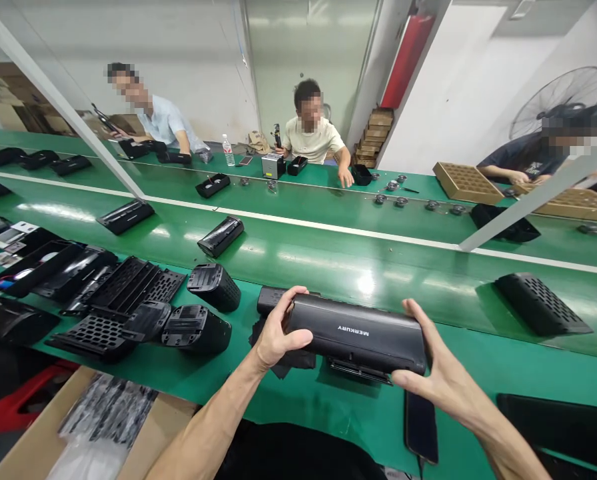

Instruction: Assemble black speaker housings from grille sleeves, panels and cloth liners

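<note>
A long black speaker housing [363, 343] with white MERKURY lettering, upside down from here, is held level between my two hands. My left hand [277, 339] grips its left end, with the thumb on the front and the fingers behind. My right hand [437, 363] is closed around the right end, thumb low and fingers at the top edge. Under the housing, a thin black part [361, 371] and a dark cloth [298, 360] show in part. Another black housing [271, 298] lies partly hidden behind my left hand.
Black housings [208, 283] and perforated grilles [96, 333] crowd the left. A phone [421, 427] lies at lower right. More housings [222, 237] sit on the green conveyor [298, 257]. Slanted white posts [523, 203] stand beyond. Three people work across the line. An open carton [168, 420] is lower left.
</note>
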The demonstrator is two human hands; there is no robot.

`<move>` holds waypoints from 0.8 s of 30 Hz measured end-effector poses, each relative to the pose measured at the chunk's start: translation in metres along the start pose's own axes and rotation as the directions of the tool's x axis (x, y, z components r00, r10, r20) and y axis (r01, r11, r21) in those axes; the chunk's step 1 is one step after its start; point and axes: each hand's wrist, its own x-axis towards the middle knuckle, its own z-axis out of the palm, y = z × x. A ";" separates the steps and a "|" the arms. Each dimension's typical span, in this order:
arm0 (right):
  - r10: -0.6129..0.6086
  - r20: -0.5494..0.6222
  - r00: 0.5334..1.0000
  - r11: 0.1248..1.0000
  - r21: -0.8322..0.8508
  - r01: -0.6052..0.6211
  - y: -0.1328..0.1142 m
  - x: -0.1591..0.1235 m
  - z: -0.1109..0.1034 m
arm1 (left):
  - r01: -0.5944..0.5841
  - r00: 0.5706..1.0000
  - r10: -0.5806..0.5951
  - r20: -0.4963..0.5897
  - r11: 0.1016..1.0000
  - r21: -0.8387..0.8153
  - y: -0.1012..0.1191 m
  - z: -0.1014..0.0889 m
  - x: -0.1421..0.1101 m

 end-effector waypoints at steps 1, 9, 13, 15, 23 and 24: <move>0.055 0.003 0.999 0.989 0.135 -0.054 0.008 -0.004 0.003 | -0.013 1.000 0.013 -0.001 1.000 -0.003 -0.001 -0.002 -0.001; 0.210 -0.095 0.973 0.845 0.518 -0.132 0.025 -0.014 0.033 | 0.064 0.998 -0.062 -0.026 0.993 0.102 -0.003 0.002 0.006; 0.438 0.111 0.892 0.661 0.632 -0.404 0.019 -0.017 0.032 | 0.322 0.945 -0.327 0.009 0.934 0.155 -0.006 -0.001 0.004; 0.522 0.214 0.826 0.556 0.649 -0.519 0.016 -0.022 0.031 | 0.389 0.915 -0.401 0.041 0.905 0.170 -0.010 -0.001 0.000; 0.612 0.215 0.761 0.406 0.741 -0.535 0.025 -0.030 0.037 | 0.459 0.887 -0.448 -0.113 0.882 0.103 -0.033 0.026 -0.011; 0.642 0.246 0.726 0.366 0.734 -0.573 0.028 -0.031 0.035 | 0.516 0.855 -0.504 -0.119 0.851 0.101 -0.032 0.027 -0.009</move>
